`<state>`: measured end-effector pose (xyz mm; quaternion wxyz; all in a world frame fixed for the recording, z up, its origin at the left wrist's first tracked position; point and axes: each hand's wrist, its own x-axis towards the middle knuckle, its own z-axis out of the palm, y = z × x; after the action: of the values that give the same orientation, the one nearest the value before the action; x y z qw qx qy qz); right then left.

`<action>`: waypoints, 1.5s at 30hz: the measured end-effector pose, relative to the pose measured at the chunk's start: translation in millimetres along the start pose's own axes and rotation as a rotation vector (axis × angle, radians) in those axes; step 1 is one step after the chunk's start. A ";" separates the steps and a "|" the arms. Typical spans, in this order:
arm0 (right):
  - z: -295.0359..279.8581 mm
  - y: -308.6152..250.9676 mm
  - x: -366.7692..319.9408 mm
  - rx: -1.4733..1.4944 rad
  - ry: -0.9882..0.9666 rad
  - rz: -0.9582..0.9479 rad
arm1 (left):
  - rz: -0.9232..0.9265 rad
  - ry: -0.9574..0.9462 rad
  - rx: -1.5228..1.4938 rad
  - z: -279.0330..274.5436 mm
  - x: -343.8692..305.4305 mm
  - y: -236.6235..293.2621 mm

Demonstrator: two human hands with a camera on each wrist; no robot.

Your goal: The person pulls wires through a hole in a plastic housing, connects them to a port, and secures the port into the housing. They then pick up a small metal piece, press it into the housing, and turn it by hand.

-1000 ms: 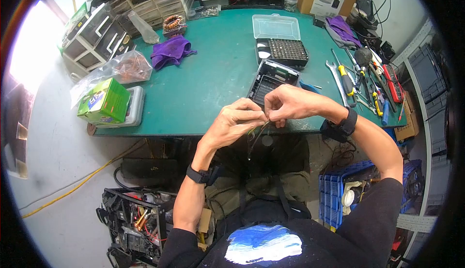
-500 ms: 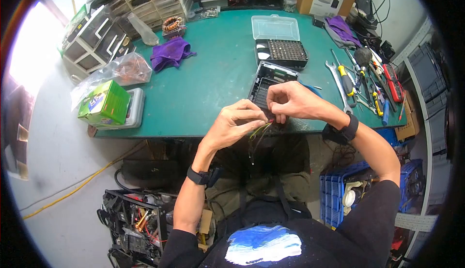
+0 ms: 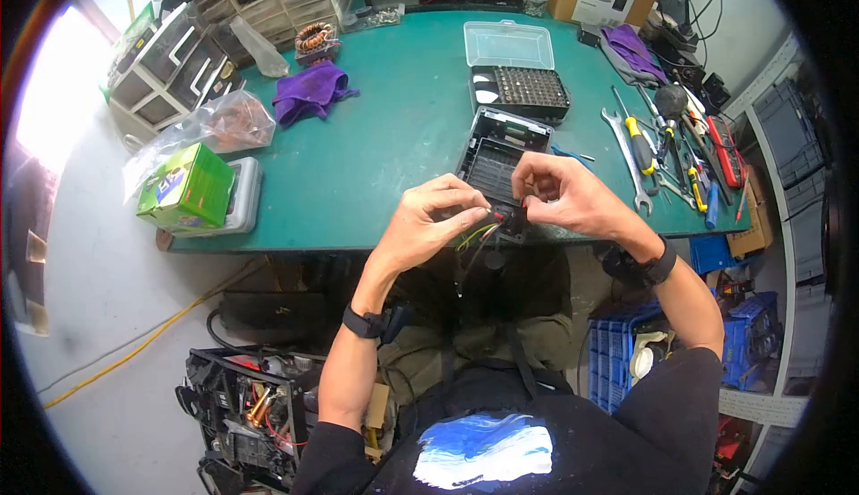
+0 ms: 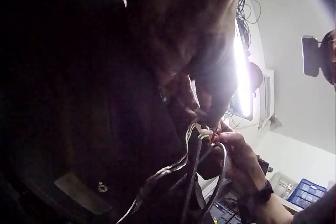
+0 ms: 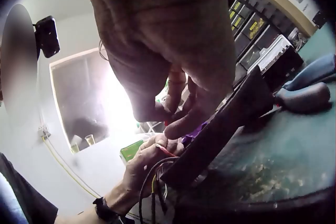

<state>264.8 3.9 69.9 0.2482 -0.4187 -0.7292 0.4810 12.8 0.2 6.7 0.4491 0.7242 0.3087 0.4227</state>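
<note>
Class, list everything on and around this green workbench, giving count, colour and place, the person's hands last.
green workbench: one, green, centre.
black plastic housing: one, black, near edge, between the hands.
thin coloured wires: several, yellow-green, red, dark, hanging off near edge.
black bit case: one, black, clear lid open, behind housing.
purple cloths: two, purple, far left and far right.
green cardboard box: one, green, left edge.
hand tools: many, mixed, right side.
blue plastic crate: one, blue, floor at right.
left hand: one, pinches the wires.
right hand: one, pinches a wire at the housing.
</note>
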 end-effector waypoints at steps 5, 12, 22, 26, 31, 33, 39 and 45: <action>-0.4 8.1 -3.4 0.165 -0.043 0.069 | 0.016 0.014 -0.001 0.1 -0.9 -1.0; 9.6 4.8 -28.3 0.497 0.099 0.113 | -0.029 0.000 -0.047 -1.0 -1.2 0.1; 20.6 10.0 -39.9 0.827 0.104 0.387 | -0.021 -0.006 -0.033 -0.9 -1.2 -0.4; 27.7 -1.5 -30.3 0.534 0.022 0.290 | -0.034 -0.006 -0.039 -0.8 -0.9 2.7; 38.6 -3.8 -11.6 -0.312 0.286 -0.176 | -0.019 0.000 -0.035 -0.3 -1.5 -0.5; 36.6 -13.9 -12.9 -0.336 0.232 -0.104 | 0.004 0.008 -0.040 -0.6 -1.5 -0.3; 35.7 -3.2 -7.4 -0.192 0.134 0.016 | -0.005 -0.004 -0.040 -0.8 -1.1 -1.5; 28.1 -8.3 -2.2 -0.196 0.072 0.087 | 0.014 -0.007 -0.036 -0.2 -1.1 -3.4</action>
<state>241.3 -13.4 66.0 0.2108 -0.4894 -0.7445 0.4022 11.9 0.8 3.3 0.4603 0.7194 0.2945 0.4287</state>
